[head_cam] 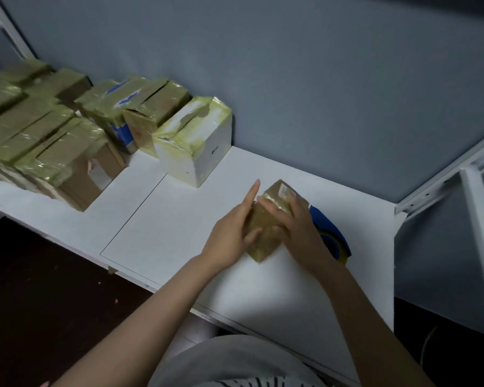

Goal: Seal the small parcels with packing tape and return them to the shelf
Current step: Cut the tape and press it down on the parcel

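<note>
Dispenser [328, 222] lies beside parcel [261, 245]; boxes [67, 152] stand leftward.

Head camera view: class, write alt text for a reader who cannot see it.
On a white shelf, the left hand presses the side of a small parcel while the right hand grips its top. A blue tape dispenser lies behind; taped boxes stand left.

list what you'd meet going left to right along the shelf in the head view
taped brown boxes → white box → left hand → parcel → right hand → blue tape dispenser → shelf post
</note>
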